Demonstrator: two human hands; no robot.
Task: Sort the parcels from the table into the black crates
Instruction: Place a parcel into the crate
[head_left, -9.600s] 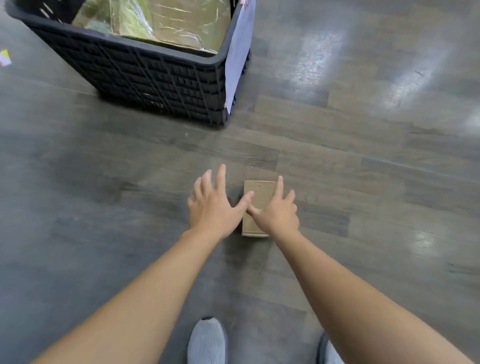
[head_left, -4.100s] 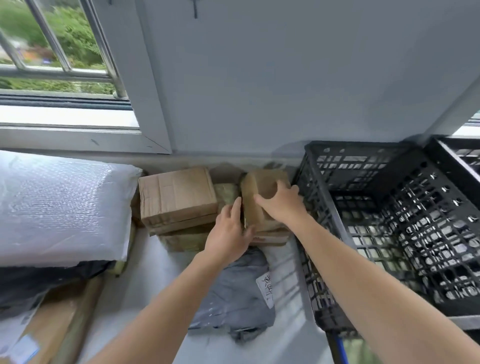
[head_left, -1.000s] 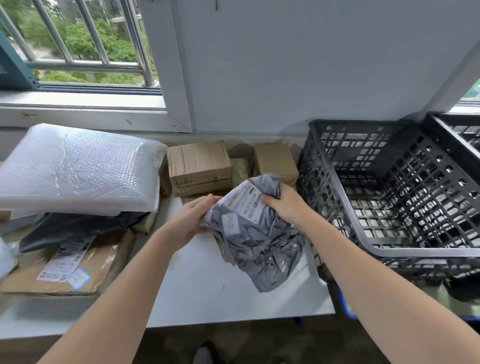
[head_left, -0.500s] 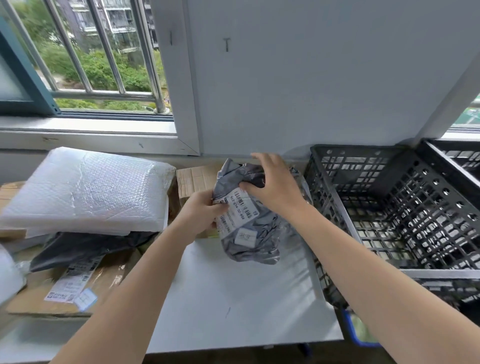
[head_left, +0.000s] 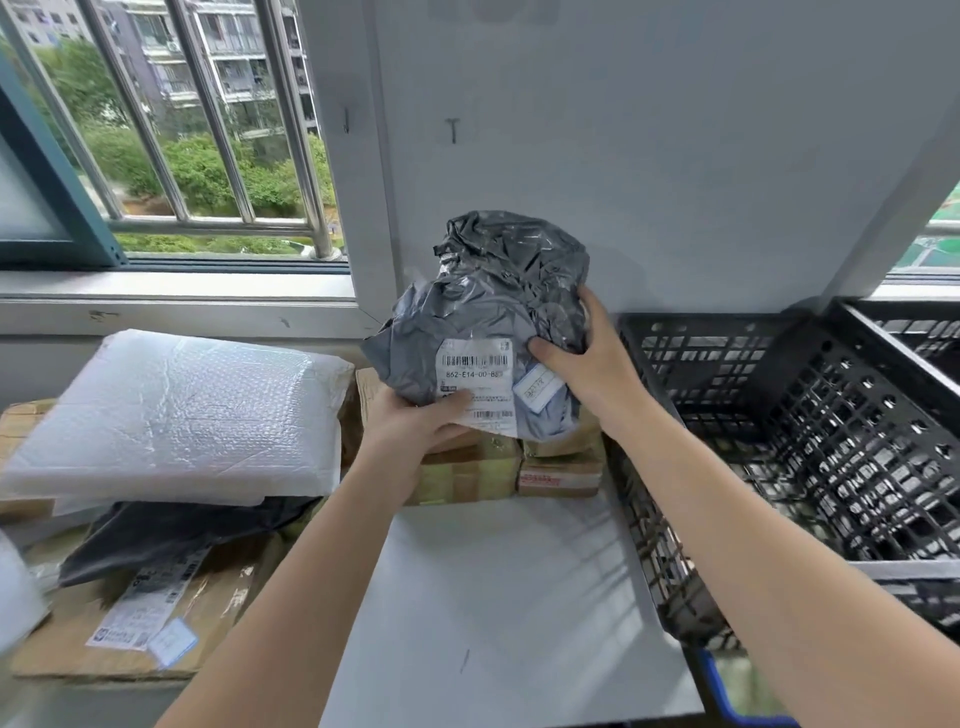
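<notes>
**Grey mailer held up in both hands over table**

White table (head_left: 498, 613) fills the lower middle, bare in the centre. Black crate (head_left: 810, 457) stands at its right edge, lattice walls, nothing visible inside; a second black crate (head_left: 914, 332) sits just behind and to the right of it. On the left of the table, a big bubble-wrap parcel (head_left: 171, 415) lies on top of a dark poly bag (head_left: 171, 535), which lies on a flat cardboard parcel (head_left: 156, 629) with a white label. At the back of the table, against the wall, small cardboard boxes (head_left: 519, 467) are stacked, partly hidden by the hands.

Grey poly mailer (head_left: 493, 312), crumpled, is lifted clear of the table, above the small boxes, just left of the near crate. Barcode label (head_left: 475, 379) faces the camera; a smaller white tag sits beside it.

Left hand (head_left: 415, 426) grips the mailer's lower edge, thumb on the label. Right hand (head_left: 592, 364) is closed on the mailer's right side, fingers wrapped around the far face.
</notes>
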